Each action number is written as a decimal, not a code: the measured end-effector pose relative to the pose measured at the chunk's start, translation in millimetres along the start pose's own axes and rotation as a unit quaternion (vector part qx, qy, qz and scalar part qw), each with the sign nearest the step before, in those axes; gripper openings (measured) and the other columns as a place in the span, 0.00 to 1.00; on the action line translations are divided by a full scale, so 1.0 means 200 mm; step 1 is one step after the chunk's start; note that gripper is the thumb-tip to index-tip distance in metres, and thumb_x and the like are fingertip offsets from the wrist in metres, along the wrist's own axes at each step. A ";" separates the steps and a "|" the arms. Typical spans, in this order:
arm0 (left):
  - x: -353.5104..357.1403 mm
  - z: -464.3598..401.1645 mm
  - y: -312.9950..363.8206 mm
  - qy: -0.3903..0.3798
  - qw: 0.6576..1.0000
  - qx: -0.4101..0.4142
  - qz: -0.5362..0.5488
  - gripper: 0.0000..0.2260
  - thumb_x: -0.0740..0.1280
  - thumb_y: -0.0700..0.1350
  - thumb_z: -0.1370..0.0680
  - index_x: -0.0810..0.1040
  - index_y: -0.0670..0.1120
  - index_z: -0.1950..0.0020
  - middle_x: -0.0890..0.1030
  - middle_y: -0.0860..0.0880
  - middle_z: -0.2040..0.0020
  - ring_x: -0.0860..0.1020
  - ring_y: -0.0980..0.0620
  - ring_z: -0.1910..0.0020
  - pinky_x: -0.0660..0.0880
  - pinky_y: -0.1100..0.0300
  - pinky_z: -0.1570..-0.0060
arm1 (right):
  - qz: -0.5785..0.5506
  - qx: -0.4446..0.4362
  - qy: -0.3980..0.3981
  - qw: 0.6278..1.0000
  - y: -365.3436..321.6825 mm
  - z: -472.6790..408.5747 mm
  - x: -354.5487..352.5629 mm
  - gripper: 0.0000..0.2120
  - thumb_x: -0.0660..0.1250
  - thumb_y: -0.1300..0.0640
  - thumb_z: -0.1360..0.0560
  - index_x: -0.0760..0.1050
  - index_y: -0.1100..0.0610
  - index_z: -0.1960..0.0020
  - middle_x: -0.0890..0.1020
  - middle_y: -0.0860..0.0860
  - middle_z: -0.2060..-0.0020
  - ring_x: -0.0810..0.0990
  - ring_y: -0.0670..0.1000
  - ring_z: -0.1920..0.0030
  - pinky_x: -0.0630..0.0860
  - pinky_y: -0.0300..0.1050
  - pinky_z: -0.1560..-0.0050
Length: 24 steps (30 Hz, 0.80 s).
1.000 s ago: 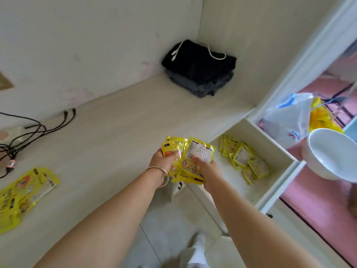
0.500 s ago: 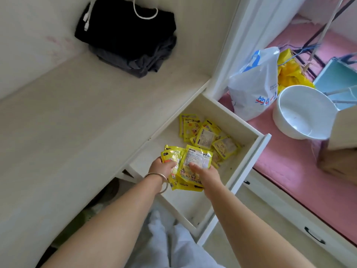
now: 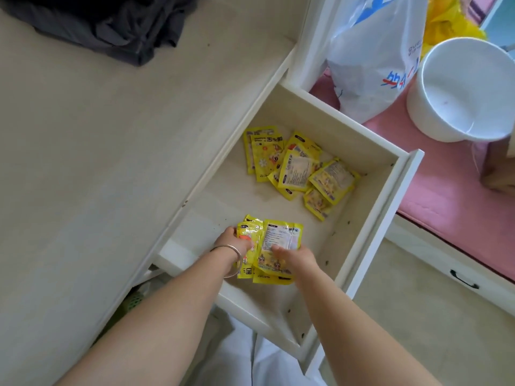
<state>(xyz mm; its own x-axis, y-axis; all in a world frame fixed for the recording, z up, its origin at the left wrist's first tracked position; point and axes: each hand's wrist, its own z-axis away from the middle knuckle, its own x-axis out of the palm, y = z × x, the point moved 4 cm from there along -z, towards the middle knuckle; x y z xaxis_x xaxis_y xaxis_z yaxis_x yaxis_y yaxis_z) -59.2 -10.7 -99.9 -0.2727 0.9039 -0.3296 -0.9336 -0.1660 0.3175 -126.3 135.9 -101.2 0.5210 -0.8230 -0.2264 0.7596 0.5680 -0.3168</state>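
Observation:
Both hands hold a bundle of yellow snack packets (image 3: 274, 240) low inside an open white drawer (image 3: 370, 218). My left hand (image 3: 232, 242), with a metal bangle on the wrist, grips the bundle's left side. My right hand (image 3: 295, 256) grips its right side, thumb on the printed back of the top packet. A loose pile of several more yellow packets (image 3: 295, 168) lies at the far end of the drawer.
A pale wooden desk top (image 3: 97, 162) runs left of the drawer, with dark folded clothes (image 3: 111, 23) at its far end. Right of the drawer, on a pink surface (image 3: 446, 196), stand a white plastic bag (image 3: 373, 57) and a white basin (image 3: 462, 90).
The view has swung right and down from the desk to the drawer. Both hands have carried the packet bundle from above the desk edge down into the drawer's near end.

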 end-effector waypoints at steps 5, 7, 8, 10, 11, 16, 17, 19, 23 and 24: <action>0.02 -0.06 0.00 0.016 0.993 0.008 -0.118 0.19 0.67 0.44 0.26 0.72 0.46 0.36 0.78 0.44 0.39 0.76 0.42 0.41 0.73 0.55 0.43 | 0.001 0.024 0.011 1.000 0.04 -0.05 0.01 0.19 0.71 0.60 0.27 0.73 0.61 0.38 0.80 0.57 0.47 0.78 0.56 0.51 0.74 0.46 0.50; 0.03 -0.07 0.00 0.030 0.988 0.018 -0.148 0.19 0.67 0.45 0.26 0.72 0.45 0.36 0.78 0.43 0.39 0.76 0.41 0.40 0.73 0.54 0.42 | 0.013 0.027 0.023 0.999 0.07 -0.07 0.02 0.20 0.70 0.60 0.27 0.72 0.61 0.36 0.80 0.57 0.43 0.79 0.57 0.47 0.73 0.45 0.50; 0.03 -0.08 0.00 0.038 0.987 0.021 -0.158 0.20 0.67 0.46 0.26 0.71 0.45 0.35 0.77 0.42 0.38 0.75 0.41 0.39 0.73 0.53 0.41 | 0.017 0.029 0.028 0.999 0.08 -0.07 0.02 0.21 0.70 0.60 0.27 0.72 0.61 0.36 0.80 0.58 0.42 0.79 0.57 0.46 0.73 0.46 0.50; 0.03 -0.06 0.01 0.049 0.982 0.026 -0.179 0.24 0.70 0.47 0.28 0.70 0.45 0.33 0.74 0.42 0.35 0.73 0.41 0.37 0.71 0.53 0.38 | 0.019 0.031 0.041 0.998 0.11 -0.07 0.02 0.20 0.69 0.61 0.27 0.72 0.61 0.36 0.80 0.58 0.43 0.79 0.58 0.46 0.74 0.46 0.50; 0.03 -0.06 0.01 0.052 0.981 0.024 -0.184 0.26 0.71 0.48 0.29 0.69 0.45 0.32 0.71 0.42 0.34 0.73 0.41 0.36 0.70 0.53 0.37 | 0.027 0.029 0.051 0.998 0.11 -0.07 0.02 0.19 0.69 0.62 0.28 0.73 0.60 0.37 0.81 0.57 0.44 0.80 0.57 0.47 0.75 0.46 0.51; -0.06 0.03 0.02 0.084 0.978 0.038 -0.186 0.30 0.73 0.49 0.31 0.69 0.49 0.31 0.68 0.43 0.33 0.71 0.43 0.34 0.69 0.54 0.36 | 0.125 0.011 0.114 0.986 0.06 0.05 0.01 0.28 0.67 0.58 0.30 0.65 0.59 0.32 0.72 0.58 0.36 0.72 0.60 0.36 0.72 0.50 0.37; -0.08 0.05 0.03 0.084 0.980 0.045 -0.177 0.30 0.73 0.48 0.31 0.69 0.49 0.31 0.68 0.44 0.32 0.71 0.43 0.34 0.69 0.54 0.37 | 0.145 0.003 0.119 0.982 0.04 0.09 0.01 0.30 0.67 0.57 0.30 0.63 0.60 0.30 0.69 0.59 0.33 0.69 0.60 0.33 0.68 0.51 0.33; -0.10 0.12 0.05 0.074 0.983 0.066 -0.152 0.27 0.73 0.48 0.30 0.70 0.49 0.32 0.70 0.45 0.33 0.72 0.44 0.35 0.70 0.55 0.38 | 0.184 -0.035 0.123 0.975 -0.02 0.17 0.01 0.32 0.65 0.56 0.28 0.59 0.58 0.27 0.65 0.58 0.30 0.63 0.59 0.29 0.62 0.50 0.28; -0.17 0.28 0.08 0.052 0.988 0.118 -0.081 0.18 0.69 0.45 0.26 0.75 0.46 0.37 0.79 0.49 0.43 0.78 0.50 0.46 0.72 0.61 0.46 | 0.215 -0.157 0.122 0.956 -0.15 0.35 0.07 0.26 0.64 0.56 0.26 0.64 0.57 0.29 0.67 0.56 0.32 0.63 0.57 0.29 0.63 0.49 0.31; -0.19 0.33 0.09 0.053 0.989 0.126 -0.051 0.16 0.68 0.44 0.26 0.76 0.46 0.39 0.80 0.50 0.46 0.78 0.51 0.49 0.72 0.63 0.48 | 0.219 -0.187 0.123 0.950 -0.19 0.40 0.09 0.25 0.64 0.57 0.26 0.65 0.57 0.30 0.69 0.56 0.32 0.64 0.56 0.30 0.64 0.49 0.32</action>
<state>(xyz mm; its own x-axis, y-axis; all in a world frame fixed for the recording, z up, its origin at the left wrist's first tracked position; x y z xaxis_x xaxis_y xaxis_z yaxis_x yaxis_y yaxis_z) -49.6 -22.7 -23.6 -0.2148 0.8620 -0.4591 -0.8737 0.0405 0.4848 -113.4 98.7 -19.7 0.6129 -0.5068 -0.6063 0.2759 0.8562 -0.4368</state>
